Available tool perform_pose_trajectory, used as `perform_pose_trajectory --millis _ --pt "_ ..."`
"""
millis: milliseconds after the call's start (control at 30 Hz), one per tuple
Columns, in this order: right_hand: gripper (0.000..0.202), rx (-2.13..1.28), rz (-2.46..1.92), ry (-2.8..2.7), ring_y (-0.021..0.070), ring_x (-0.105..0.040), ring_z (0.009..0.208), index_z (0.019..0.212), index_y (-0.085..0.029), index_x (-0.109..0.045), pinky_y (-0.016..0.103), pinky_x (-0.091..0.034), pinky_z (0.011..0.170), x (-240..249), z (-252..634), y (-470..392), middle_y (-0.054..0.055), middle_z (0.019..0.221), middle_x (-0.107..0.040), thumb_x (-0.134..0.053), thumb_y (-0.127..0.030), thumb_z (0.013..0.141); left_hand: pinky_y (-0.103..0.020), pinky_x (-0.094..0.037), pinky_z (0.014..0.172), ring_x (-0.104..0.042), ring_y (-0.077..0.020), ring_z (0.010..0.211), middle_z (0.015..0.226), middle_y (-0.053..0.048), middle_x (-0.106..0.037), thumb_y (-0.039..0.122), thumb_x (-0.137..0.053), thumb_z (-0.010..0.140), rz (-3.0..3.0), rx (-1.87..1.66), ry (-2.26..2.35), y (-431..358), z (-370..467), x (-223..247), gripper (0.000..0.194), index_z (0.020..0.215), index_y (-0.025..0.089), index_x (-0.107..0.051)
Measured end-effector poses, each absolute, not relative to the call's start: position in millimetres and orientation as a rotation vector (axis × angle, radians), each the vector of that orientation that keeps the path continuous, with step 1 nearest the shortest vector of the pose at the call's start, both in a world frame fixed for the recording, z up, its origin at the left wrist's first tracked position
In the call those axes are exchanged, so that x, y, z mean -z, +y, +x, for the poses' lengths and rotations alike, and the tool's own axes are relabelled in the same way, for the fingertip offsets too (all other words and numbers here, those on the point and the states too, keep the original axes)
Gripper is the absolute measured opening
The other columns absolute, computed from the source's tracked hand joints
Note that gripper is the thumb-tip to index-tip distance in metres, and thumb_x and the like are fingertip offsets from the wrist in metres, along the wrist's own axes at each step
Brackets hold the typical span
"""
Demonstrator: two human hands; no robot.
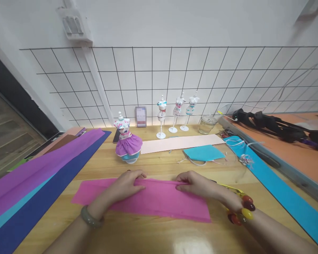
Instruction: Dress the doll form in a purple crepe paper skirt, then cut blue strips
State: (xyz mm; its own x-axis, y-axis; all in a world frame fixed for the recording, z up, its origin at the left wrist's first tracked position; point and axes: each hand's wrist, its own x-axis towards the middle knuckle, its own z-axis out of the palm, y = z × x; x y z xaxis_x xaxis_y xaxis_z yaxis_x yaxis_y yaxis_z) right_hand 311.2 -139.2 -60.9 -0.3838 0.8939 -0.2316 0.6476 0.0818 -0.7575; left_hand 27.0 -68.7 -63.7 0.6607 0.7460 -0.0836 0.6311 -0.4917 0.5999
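Note:
A bright pink strip of fabric (pixel 159 201) lies across the wooden table in front of me, its far edge slightly folded. My left hand (pixel 129 183) is on the left half of that edge, fingers over the fold and thumb on the near side. Further right, my right hand (pixel 190 181) pinches the same edge between thumb and fingers. Just beyond my left hand stands a small dress-form mannequin (pixel 123 128) wearing a purple skirt (pixel 128 144) with a light trim. A folded turquoise fabric piece (pixel 204 153) with thin cords lies beyond my right hand.
Three bare mini mannequins (pixel 161 111) stand at the back beside a propped phone (pixel 141 116) and a glass cup (pixel 207 124). A pale pink strip (pixel 180 141) lies before them. Purple fabric (pixel 47 155) and navy fabric (pixel 55 194) line the left, a blue strip (pixel 281 190) the right.

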Motion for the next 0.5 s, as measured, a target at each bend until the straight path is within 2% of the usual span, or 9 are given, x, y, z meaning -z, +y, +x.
perform_pose_trajectory --millis 167,367,500 --pt "0.02 -0.871 -1.682 -2.13 0.0133 -0.05 0.058 0.072 -0.016 -0.063 0.023 -0.034 0.051 69.5 327.1 -128.1 0.001 0.065 -0.061 -0.047 -0.025 0.081 -0.033 -0.042 0.083 -0.057 -0.026 0.096 0.102 -0.005 -0.066 0.041 -0.061 0.072 2.343 -0.15 1.134 -52.8 8.5 62.3 0.033 0.099 0.022 -0.064" --pt "0.022 -0.826 -1.662 -2.121 0.0188 -0.059 0.075 0.085 -0.018 -0.066 0.029 -0.042 0.067 74.7 339.3 -125.5 0.004 0.083 -0.069 -0.044 -0.021 0.082 -0.027 -0.042 0.072 -0.057 -0.0219 0.081 0.085 -0.002 -0.066 0.049 -0.059 0.071 2.363 -0.111 1.218 -40.1 -22.2 55.9 0.031 0.079 0.019 -0.063" --pt "0.023 -0.799 -1.655 -2.148 0.0191 -0.061 0.077 0.085 -0.019 -0.066 0.029 -0.043 0.069 71.3 344.7 -129.8 0.004 0.086 -0.07 -0.043 -0.019 0.082 -0.024 -0.041 0.063 -0.056 -0.0197 0.072 0.075 0.0 -0.064 0.052 -0.057 0.069 2.267 -0.123 1.299 -35.5 -46.1 52.7 0.034 0.071 0.018 -0.06"
